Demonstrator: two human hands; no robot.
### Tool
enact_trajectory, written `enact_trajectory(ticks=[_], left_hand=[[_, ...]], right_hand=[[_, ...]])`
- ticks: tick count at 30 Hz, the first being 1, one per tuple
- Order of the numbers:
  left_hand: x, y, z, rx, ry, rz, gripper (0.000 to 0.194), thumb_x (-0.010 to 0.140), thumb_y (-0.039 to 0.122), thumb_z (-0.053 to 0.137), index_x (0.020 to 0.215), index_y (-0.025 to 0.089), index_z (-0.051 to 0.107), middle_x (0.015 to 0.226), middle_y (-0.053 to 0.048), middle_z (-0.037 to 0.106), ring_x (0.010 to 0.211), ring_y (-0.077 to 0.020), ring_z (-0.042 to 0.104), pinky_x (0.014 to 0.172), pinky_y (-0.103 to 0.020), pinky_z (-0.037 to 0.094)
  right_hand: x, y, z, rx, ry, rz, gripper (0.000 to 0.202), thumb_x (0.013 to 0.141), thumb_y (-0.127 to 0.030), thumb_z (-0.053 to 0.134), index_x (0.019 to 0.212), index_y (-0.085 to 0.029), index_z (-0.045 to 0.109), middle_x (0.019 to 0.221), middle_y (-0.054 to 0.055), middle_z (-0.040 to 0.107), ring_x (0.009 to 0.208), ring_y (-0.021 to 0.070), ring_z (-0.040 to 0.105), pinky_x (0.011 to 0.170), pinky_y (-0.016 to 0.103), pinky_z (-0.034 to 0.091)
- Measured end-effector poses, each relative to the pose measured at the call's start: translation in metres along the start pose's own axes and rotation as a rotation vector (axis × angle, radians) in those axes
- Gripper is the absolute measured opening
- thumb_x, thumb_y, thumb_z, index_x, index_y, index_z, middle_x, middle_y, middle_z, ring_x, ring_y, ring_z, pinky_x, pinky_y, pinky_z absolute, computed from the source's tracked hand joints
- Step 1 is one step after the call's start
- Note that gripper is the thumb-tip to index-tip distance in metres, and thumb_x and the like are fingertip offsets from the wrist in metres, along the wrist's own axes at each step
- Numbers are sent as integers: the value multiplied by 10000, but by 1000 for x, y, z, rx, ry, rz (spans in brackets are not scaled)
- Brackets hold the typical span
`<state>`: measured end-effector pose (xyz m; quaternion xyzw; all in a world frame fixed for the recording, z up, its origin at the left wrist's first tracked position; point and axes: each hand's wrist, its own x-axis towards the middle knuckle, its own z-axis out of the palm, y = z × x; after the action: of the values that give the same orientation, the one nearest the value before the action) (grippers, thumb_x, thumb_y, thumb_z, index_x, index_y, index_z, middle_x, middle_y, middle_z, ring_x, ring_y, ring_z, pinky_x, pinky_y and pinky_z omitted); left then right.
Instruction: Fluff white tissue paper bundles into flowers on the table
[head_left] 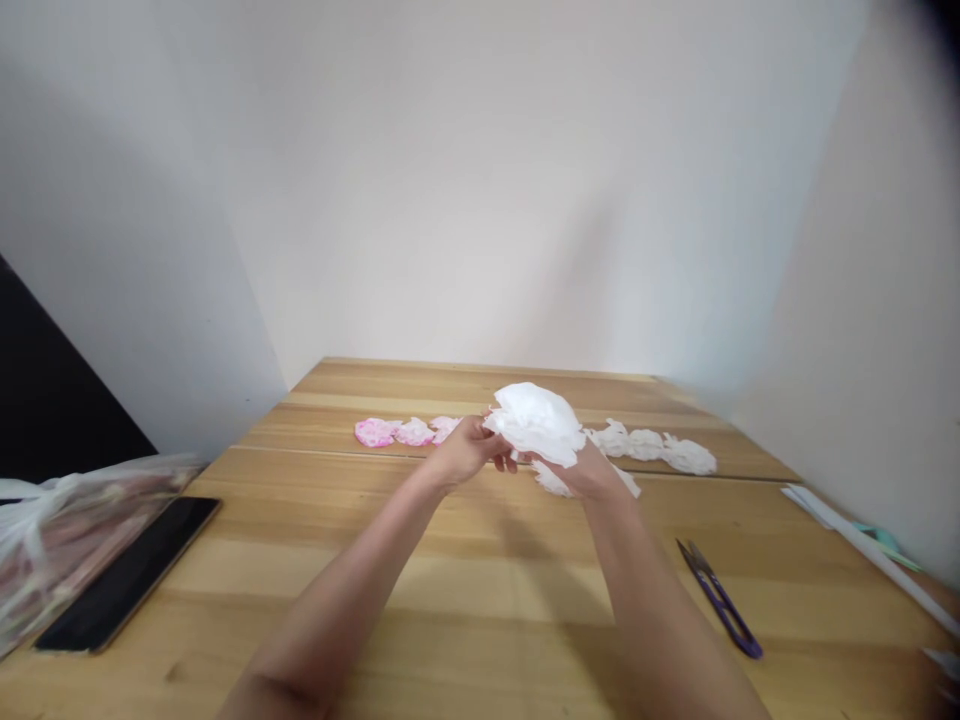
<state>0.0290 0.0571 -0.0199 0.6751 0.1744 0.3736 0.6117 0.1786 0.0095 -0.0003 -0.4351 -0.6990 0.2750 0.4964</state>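
Observation:
A ruffled white paper flower [536, 420] is held up over the middle of the wooden table. My left hand [472, 447] grips its left edge with fingers pinched together. Behind and under the flower is my right hand [585, 470], its fingers mostly hidden by the petals. Pink-tinged paper flowers [375, 432] lie in a row to the left, beyond my left hand. White crumpled paper flowers [690, 455] form a row to the right. Another white paper piece [553, 480] shows below the held flower, partly covered by my right wrist.
Purple-handled snips [721, 600] lie on the right of the table [450, 640]. A dark phone or tablet [131, 572] and a clear plastic bag [67, 530] are at the left. White strips [870, 545] and a green item [889, 545] line the right edge.

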Motion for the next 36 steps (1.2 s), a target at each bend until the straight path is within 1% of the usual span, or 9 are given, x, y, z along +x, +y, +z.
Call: enact_trajectory(ticks=[5,10,18,22,25,29,32,34,36], left_hand=[[-1,1,2,61,12,21,139,670,232,600,701,105,647,547,-39,619,514,-115,568,511,-218,431],[-2,-1,0,95,6,41,194,615,112,542,768,110,661,592,-41,651,540,-126,584,532,-218,438],[-2,7,-5,123,-70,110,309,606,70,556,877,143,683,842,-69,701,776,-168,628,660,-233,471],[1,7,-9,168,-105,140,352,624,70,560,938,168,685,915,-67,701,880,-184,622,751,-255,484],[3,3,-13,217,-125,153,287,632,64,532,849,153,698,877,-68,705,882,-196,623,729,-250,482],[3,6,-14,322,29,145,197,611,42,530,688,140,683,775,-53,697,797,-176,620,711,-243,469],[0,16,-9,255,217,46,248,639,73,537,819,141,694,704,-29,674,608,-127,591,562,-216,438],[-3,23,-5,95,236,-21,331,682,132,553,992,150,669,699,-20,670,521,-109,571,489,-208,409],[-5,27,1,-52,178,-29,367,704,200,600,1067,165,642,754,-26,682,550,-115,597,519,-223,442]], right_hand=[[-1,-13,1,54,-102,15,202,744,-426,635,833,-251,682,658,20,685,551,171,603,507,290,486],[-2,-11,1,66,-154,6,234,680,-373,702,866,-231,686,745,37,708,676,203,644,494,276,479],[-2,-6,1,129,-185,3,305,727,-294,685,1026,-241,657,941,46,710,953,226,643,826,333,521],[-4,-21,-1,98,-213,-47,314,726,-287,698,1035,-240,662,994,56,699,1012,236,622,878,344,494],[-4,-28,-3,59,-207,-80,318,733,-307,696,1040,-227,668,999,71,695,1049,256,604,878,357,490],[-3,-22,-2,25,-145,-73,365,763,-312,672,1115,-220,644,1027,80,688,1074,257,589,889,377,484],[-2,-16,-3,36,-68,-95,413,758,-306,680,1157,-220,615,1170,87,633,1095,247,575,892,362,482],[-1,-14,-3,55,-23,-107,423,765,-299,674,1173,-223,595,1254,89,583,1060,231,589,859,340,491],[0,-14,-4,59,-4,-105,406,776,-295,661,1169,-225,586,1278,88,563,983,205,613,816,319,498]])
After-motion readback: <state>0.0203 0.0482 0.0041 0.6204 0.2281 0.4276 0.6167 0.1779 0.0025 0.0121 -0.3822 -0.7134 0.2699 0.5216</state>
